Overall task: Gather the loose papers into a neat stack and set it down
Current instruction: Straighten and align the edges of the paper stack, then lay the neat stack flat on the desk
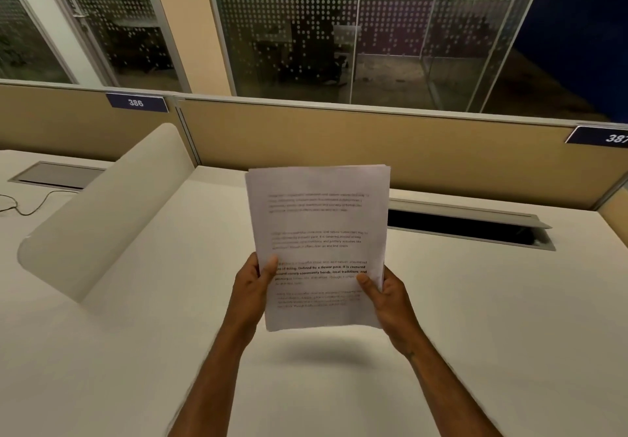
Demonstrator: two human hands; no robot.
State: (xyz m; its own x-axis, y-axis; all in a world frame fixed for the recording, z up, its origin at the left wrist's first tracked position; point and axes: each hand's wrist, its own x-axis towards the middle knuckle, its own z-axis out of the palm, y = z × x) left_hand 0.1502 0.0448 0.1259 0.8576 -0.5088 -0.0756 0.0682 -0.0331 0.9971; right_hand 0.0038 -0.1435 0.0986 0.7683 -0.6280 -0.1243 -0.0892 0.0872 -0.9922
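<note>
Papers (319,242) held upright above the desk (475,317), left hand (253,288) and right hand (382,292) pinching the side edges, probably so they square up.

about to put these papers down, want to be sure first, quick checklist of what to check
1. Both hands grip the stack, left hand and right hand at its lower side edges: ok.
2. Edges squared: not ok, sheets are slightly offset at the top right corner.
3. Bare desk under the stack: ok.
4. Stack clear of the open cable slot: ok.
5. No loose sheets left on the desk: ok in view.
</note>
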